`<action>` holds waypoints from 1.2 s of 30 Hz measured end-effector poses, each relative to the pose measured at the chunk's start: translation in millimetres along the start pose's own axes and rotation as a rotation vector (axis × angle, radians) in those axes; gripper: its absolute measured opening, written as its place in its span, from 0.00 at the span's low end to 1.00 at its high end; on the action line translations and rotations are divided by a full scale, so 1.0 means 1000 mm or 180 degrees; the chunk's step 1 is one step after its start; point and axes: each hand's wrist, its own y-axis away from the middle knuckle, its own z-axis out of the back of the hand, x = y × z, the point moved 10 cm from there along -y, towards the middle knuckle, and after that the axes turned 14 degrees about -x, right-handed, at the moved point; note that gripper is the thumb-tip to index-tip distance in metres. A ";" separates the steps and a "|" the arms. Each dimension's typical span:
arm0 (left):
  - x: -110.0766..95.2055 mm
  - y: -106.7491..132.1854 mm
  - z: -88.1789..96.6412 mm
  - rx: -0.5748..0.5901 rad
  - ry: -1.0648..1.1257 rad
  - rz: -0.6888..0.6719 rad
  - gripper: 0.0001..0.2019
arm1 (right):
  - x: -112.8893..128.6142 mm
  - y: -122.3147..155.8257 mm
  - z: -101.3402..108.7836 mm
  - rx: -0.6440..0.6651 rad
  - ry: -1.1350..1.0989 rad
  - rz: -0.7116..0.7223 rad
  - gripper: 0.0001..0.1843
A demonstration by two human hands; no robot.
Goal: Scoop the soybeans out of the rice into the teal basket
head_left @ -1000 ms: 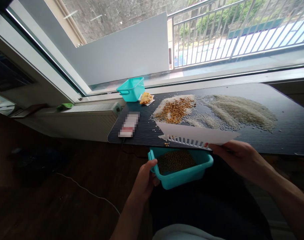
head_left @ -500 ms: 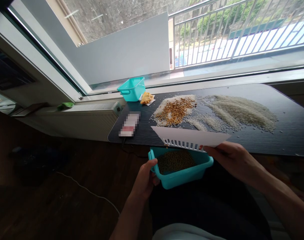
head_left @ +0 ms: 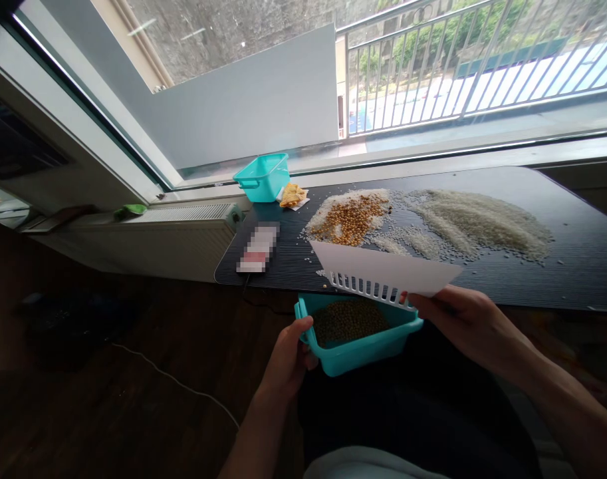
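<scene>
Head view: left hand [head_left: 289, 347] grips teal tub [head_left: 363, 358].

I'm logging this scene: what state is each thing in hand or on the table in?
Left hand, gripping near teal bin
Near teal bin, partly filled with round grains
Right hand, pinching slotted white sheet
Slotted white sheet, tilted
Far teal bin, upright, contents hidden
Yellow cloth, crumpled
Orange grains, loosely heaped
White grains, loosely spread
Pixelated object, lying flat, otherwise unreadable

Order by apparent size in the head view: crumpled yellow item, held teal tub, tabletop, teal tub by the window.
1. Tabletop
2. Held teal tub, nearer the camera
3. Teal tub by the window
4. Crumpled yellow item
</scene>
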 end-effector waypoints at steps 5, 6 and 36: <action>0.000 0.000 0.000 -0.0035 -0.0007 0.0021 0.20 | -0.018 0.004 0.013 -0.0238 0.0045 -0.0210 0.15; 0.000 0.000 0.000 -0.0054 -0.0004 0.0019 0.20 | -0.019 0.005 0.017 -0.0314 0.0071 -0.0248 0.15; -0.003 -0.001 0.004 -0.0079 0.0007 -0.0054 0.20 | 0.001 0.002 -0.002 -0.0131 -0.0051 -0.0149 0.17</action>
